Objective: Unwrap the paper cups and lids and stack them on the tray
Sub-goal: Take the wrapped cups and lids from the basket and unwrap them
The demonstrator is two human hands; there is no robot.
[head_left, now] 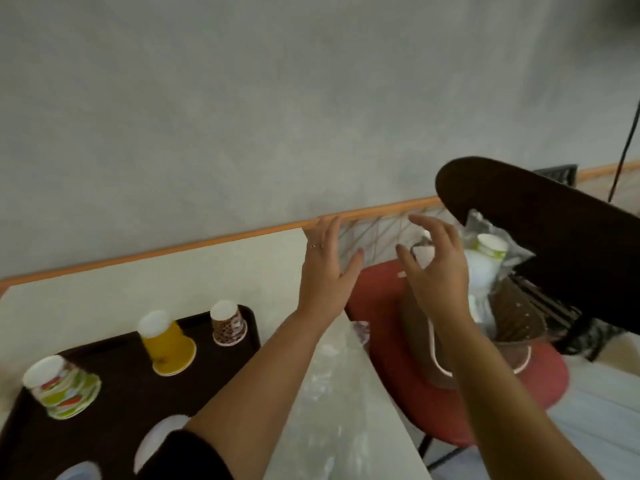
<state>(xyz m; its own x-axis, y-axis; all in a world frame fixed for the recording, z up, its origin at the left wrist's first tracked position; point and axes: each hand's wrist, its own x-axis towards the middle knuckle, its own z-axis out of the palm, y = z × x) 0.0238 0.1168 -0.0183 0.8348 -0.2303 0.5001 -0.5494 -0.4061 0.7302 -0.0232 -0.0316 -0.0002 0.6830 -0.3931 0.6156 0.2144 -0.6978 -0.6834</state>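
Note:
A dark brown tray [114,382] lies on the white table at the lower left. On it stand upside-down stacks of paper cups: a green patterned one [64,386], a yellow one [168,341] and a brown spotted one [228,323]. White lids [157,434] lie on the tray's near part. My left hand [327,271] and my right hand [436,268] reach over the table's right edge, fingers spread, holding nothing. Beyond my right hand, wrapped cups [490,252] in clear plastic stand in a container on a red chair.
The red chair seat [391,372] stands right of the table, its dark backrest [540,230] above the wrapped cups. Crumpled clear plastic [329,382] lies on the table by my left forearm. A grey wall with an orange strip runs behind.

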